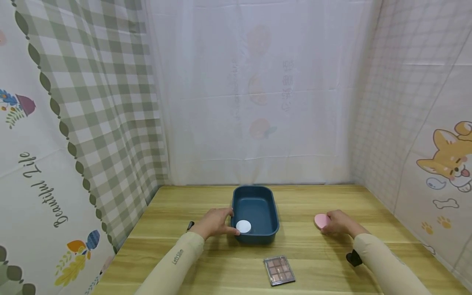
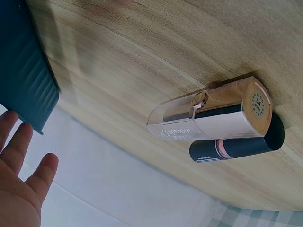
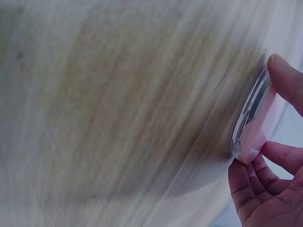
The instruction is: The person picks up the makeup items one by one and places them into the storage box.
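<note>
A deep blue rectangular bin [image 1: 258, 239] stands near the middle of the table, with a white round disc [image 1: 243, 226] in its near left corner. My left hand [image 1: 217, 223] is at the bin's left side, thumb and fingers spread apart at the rim. In the left wrist view its fingers [image 2: 19, 149] reach out beside the bin's wall [image 2: 28, 71]. Over to the right, my right hand [image 1: 340, 223] pinches a pink round compact [image 1: 321, 221]. The right wrist view shows the compact [image 3: 260, 125] edge-on, clear plastic on its table side, between thumb and fingers.
An eyeshadow palette [image 1: 279, 270] with a clear lid lies in front of the bin. Two cosmetic tubes lie side by side in the left wrist view: a pale one marked 04 [image 2: 213, 127] and a dark one [image 2: 251, 146]. Cloth curtains [image 1: 258, 172] close off the back and sides.
</note>
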`<state>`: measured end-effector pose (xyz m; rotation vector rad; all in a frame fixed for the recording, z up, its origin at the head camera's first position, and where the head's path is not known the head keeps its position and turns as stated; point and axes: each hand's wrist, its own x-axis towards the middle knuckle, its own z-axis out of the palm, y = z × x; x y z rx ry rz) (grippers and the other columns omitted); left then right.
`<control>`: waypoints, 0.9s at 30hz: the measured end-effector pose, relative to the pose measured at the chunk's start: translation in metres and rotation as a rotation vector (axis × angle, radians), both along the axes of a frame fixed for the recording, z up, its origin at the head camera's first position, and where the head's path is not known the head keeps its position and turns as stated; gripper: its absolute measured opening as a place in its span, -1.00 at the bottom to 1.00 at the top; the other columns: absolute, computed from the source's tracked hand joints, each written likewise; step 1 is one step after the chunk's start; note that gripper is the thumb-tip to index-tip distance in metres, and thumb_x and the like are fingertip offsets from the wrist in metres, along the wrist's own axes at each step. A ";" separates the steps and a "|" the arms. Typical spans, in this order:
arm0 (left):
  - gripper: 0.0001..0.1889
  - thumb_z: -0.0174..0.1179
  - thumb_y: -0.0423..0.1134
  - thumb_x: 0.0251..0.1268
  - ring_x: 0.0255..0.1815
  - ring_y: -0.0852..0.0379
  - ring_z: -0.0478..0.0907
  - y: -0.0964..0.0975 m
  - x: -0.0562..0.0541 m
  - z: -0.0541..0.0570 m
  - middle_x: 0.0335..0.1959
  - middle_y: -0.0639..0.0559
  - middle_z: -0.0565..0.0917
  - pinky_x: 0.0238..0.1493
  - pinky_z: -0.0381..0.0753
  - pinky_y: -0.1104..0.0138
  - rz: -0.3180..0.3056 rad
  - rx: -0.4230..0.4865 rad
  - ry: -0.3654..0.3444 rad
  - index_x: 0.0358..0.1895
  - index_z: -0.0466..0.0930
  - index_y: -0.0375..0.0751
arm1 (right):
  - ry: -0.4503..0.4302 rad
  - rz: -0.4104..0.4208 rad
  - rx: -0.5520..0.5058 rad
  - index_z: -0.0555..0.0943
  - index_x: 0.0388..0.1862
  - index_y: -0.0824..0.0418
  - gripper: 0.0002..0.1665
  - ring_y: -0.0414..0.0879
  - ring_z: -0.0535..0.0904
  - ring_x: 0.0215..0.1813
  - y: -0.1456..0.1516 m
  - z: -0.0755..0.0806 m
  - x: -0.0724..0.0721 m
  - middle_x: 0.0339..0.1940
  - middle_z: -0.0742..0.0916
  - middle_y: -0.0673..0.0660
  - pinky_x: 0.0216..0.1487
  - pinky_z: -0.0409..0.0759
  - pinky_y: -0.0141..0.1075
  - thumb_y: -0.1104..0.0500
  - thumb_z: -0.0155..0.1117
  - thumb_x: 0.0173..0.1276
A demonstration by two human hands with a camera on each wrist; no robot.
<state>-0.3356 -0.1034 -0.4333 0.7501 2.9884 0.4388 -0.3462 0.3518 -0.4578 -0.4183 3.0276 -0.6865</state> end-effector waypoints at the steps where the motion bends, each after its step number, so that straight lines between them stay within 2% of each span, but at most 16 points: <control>1: -0.28 0.43 0.30 -0.02 -0.01 0.05 0.59 0.000 0.000 0.000 0.03 0.03 0.67 0.08 0.56 0.13 0.000 0.000 -0.001 0.12 0.55 -0.12 | -0.001 0.001 0.001 0.44 -0.49 0.28 -0.57 -0.07 0.35 -0.46 0.000 0.000 0.000 -0.56 0.47 0.04 -0.41 0.34 -0.25 0.16 0.58 -0.05; 15: -0.26 0.41 0.32 -0.01 0.01 0.04 0.59 0.000 0.001 0.000 0.06 0.02 0.67 0.10 0.56 0.11 -0.001 0.006 -0.001 0.14 0.55 -0.12 | -0.050 -0.025 -0.015 0.47 -0.45 0.32 -0.59 -0.05 0.37 -0.44 -0.002 0.006 0.001 -0.53 0.49 0.06 -0.38 0.36 -0.23 0.19 0.58 -0.04; 19: -0.26 0.42 0.31 -0.01 0.01 0.04 0.59 0.000 0.001 0.000 0.06 0.02 0.67 0.09 0.56 0.12 -0.004 0.007 0.003 0.13 0.55 -0.12 | -0.076 -0.014 -0.016 0.51 -0.35 0.40 -0.59 -0.03 0.39 -0.40 -0.002 0.008 0.002 -0.47 0.53 0.10 -0.35 0.39 -0.21 0.23 0.57 -0.03; 23: -0.26 0.42 0.32 -0.02 -0.01 0.06 0.59 -0.001 0.000 -0.001 0.04 0.02 0.67 0.08 0.57 0.13 -0.009 0.007 0.006 0.12 0.56 -0.13 | -0.109 -0.017 -0.016 0.55 -0.20 0.51 -0.49 0.00 0.45 -0.33 0.000 0.009 0.001 -0.37 0.61 0.15 -0.28 0.45 -0.20 0.25 0.57 -0.03; 27: -0.27 0.43 0.31 -0.02 -0.03 0.07 0.59 -0.001 -0.002 -0.001 0.02 0.02 0.67 0.07 0.57 0.13 -0.013 0.014 0.008 0.11 0.56 -0.14 | -0.095 0.000 0.005 0.55 -0.19 0.52 -0.49 0.00 0.45 -0.33 0.001 0.009 -0.001 -0.37 0.61 0.16 -0.28 0.45 -0.18 0.24 0.56 -0.02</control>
